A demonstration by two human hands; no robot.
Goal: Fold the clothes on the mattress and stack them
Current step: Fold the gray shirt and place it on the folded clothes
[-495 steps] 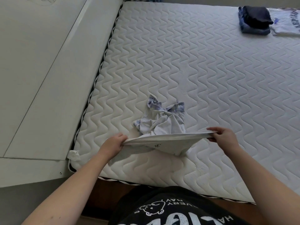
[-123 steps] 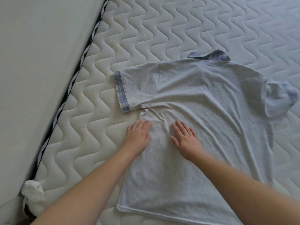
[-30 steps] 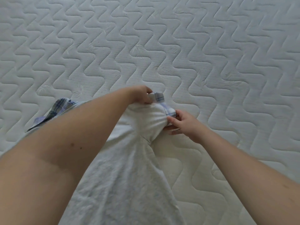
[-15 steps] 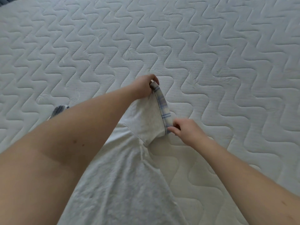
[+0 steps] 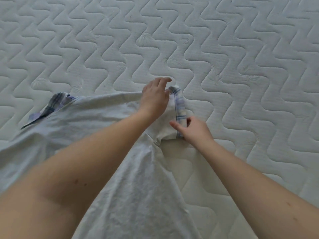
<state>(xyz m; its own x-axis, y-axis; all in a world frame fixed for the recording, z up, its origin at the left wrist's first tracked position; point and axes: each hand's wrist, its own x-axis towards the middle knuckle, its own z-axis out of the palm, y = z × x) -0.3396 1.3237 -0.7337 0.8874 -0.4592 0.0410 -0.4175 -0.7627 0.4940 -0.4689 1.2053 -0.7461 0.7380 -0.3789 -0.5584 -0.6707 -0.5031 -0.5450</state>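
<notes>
The shirt (image 5: 96, 128) is lying flat on the mattress (image 5: 224, 54), its sleeve (image 5: 172, 118) lying between the relaxed, open left hand (image 5: 155, 97) and the right hand (image 5: 193, 130) pinching the plaid cuff (image 5: 180, 107).

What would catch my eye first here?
Two bare forearms reach in from below toward a pale grey shirt spread on a wavy-quilted mattress. At centre, the left hand and right hand work its plaid-trimmed sleeve; the plaid collar lies left.

Your pale grey shirt (image 5: 103, 135) lies flat on the white quilted mattress (image 5: 224, 57), plaid collar (image 5: 51, 105) to your left. Its sleeve (image 5: 174, 118) is spread out, the plaid cuff (image 5: 180, 107) lifting slightly at its far end.
</notes>
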